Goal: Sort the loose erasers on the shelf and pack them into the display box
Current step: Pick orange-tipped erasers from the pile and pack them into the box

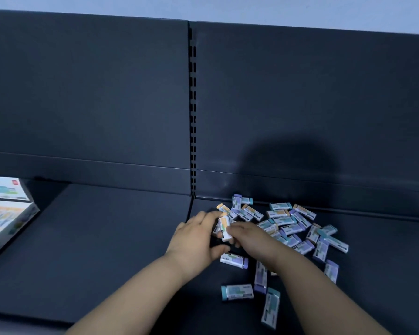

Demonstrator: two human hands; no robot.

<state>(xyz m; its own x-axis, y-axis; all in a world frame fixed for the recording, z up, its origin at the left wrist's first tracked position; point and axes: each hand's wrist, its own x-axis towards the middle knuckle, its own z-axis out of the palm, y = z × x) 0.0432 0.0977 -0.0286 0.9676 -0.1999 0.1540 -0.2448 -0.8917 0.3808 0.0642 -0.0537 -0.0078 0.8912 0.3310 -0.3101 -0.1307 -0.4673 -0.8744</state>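
Eraser [224,228] stands held between left hand [196,238] and right hand [252,238].

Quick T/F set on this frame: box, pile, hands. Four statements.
1. The display box sits at the far left of the shelf. True.
2. The loose erasers lie inside the box. False: they are scattered on the shelf's right section, well apart from the box.
3. Both hands hang idle, clear of the pile. False: the left hand and right hand meet on a held eraser at the pile's left edge.
4. Eraser ends show teal, purple and orange. True.
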